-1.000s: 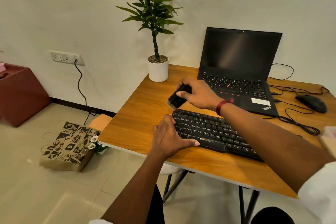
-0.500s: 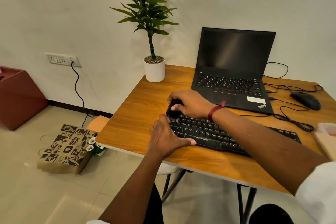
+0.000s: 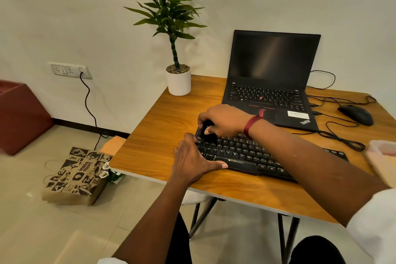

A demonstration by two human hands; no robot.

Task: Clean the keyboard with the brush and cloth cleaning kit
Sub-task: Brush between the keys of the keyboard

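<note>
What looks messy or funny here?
The printed paper bag lies tipped on its side on the floor beside the table, white flowers poking out of its mouth. Nothing on the table looks spilled or broken.

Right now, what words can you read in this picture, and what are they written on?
"ZEBRONICS": front edge of the keyboard.
"ThinkPad": near corner of the laptop, below its keys.
"insta mart": paper bag on the floor.
White sticker on the laptop: too blurred to read.
Key letters on the keyboard and laptop: too small to read surely.
</note>
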